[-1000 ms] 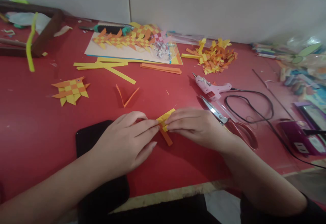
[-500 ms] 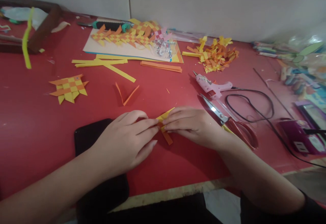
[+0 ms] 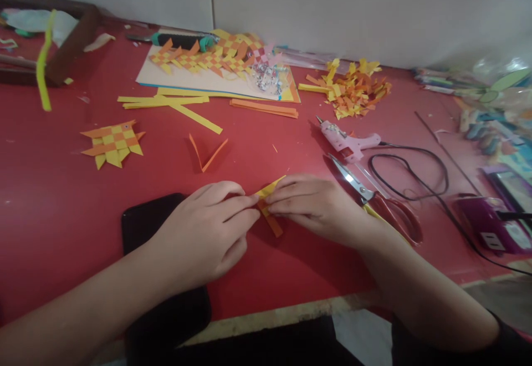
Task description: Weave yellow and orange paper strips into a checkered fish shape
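Note:
Between my two hands are woven paper strips [image 3: 272, 224], yellow crossing orange, near the front of the red table. My left hand [image 3: 211, 224] pinches their left side with its fingertips. From the right, my right hand [image 3: 318, 205] grips the same strips, its fingers covering much of the weave. One orange end sticks out toward me and a yellow end points away. Beyond my left hand lies a folded orange strip [image 3: 208, 158] in a V shape. A finished-looking woven paper fish [image 3: 113, 144] in yellow and orange lies to the left.
Red-handled scissors [image 3: 388, 211] and a pink glue gun [image 3: 349, 143] with a looped black cord lie right of my hands. A black phone-like slab [image 3: 153, 219] is under my left forearm. Yellow strips [image 3: 166, 101] and a pile of paper scraps [image 3: 353, 91] lie farther back.
My left thumb has tucked in closer under the fingers. Both hands stay on the woven strips at nearly the same spot; the view has shifted slightly.

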Tool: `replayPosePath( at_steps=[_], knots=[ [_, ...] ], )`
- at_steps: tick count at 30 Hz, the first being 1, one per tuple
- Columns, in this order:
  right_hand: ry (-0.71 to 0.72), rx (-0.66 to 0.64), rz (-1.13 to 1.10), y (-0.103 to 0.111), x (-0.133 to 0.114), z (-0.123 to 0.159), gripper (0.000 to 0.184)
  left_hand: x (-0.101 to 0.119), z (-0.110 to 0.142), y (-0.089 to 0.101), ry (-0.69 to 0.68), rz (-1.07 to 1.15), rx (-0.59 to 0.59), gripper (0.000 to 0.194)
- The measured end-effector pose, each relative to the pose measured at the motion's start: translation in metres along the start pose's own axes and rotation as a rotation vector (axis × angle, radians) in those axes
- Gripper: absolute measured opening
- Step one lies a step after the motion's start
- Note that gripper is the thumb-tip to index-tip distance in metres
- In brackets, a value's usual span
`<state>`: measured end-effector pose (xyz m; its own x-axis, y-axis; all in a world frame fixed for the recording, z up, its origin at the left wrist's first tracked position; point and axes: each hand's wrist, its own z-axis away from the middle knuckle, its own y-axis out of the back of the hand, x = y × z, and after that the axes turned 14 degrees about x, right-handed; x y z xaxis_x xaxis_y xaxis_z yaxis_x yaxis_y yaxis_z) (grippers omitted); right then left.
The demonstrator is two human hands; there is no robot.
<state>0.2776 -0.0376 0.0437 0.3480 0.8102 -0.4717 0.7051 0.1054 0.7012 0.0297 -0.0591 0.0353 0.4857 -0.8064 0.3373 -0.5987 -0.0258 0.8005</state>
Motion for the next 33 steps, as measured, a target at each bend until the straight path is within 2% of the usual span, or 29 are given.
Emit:
replayPosePath(
  at_steps=[13,19,33],
  knots=[
    [0.022,-0.02,0.056,0.0,-0.005,0.001,0.024,-0.001,-0.001,0.001,-0.04,-0.027,0.003,0.032],
    [-0.088,-0.073,0.089,0.008,-0.009,0.002,0.028,-0.001,-0.002,0.002,-0.021,-0.023,-0.013,0.033],
    [-0.11,-0.093,0.124,0.009,-0.01,0.002,0.03,0.0,0.001,0.001,-0.015,-0.028,-0.032,0.037]
  ],
)
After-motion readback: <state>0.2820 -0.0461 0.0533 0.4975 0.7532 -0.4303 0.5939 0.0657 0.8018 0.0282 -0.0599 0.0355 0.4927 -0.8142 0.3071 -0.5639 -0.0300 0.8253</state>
